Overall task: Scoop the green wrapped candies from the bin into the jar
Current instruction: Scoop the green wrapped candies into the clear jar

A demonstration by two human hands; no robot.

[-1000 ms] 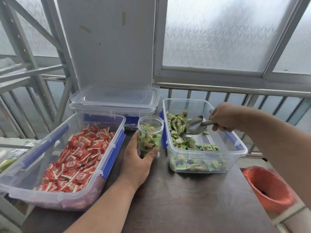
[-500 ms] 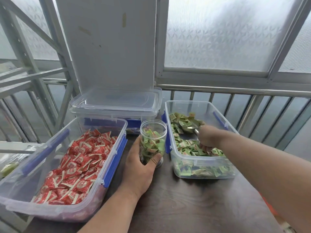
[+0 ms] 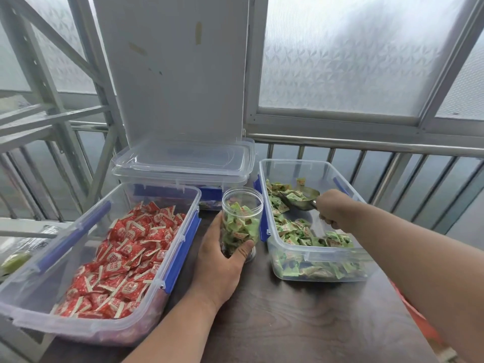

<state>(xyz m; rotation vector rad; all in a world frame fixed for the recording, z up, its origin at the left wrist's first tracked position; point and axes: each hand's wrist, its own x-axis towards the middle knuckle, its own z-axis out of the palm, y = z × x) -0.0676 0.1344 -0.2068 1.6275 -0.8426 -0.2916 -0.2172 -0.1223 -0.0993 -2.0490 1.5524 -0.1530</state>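
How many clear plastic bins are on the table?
3: the bin of red candies at left, the lidded bin behind it, the bin of green candies at right. None looks hidden.

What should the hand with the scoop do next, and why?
Probably lift the scoop over to the jar. It already holds a few green candies, the jar has room on top, and the left hand steadies it.

1. Dark wood table [image 3: 301, 323].
2. L: clear bin [image 3: 31, 292] w/ red candies [image 3: 123, 260].
3. Back centre: lidded clear box [image 3: 183, 166].
4. Mid: jar [image 3: 242, 205], upright.
5. R: clear bin w/ green candies [image 3: 301, 233], just beside jar.
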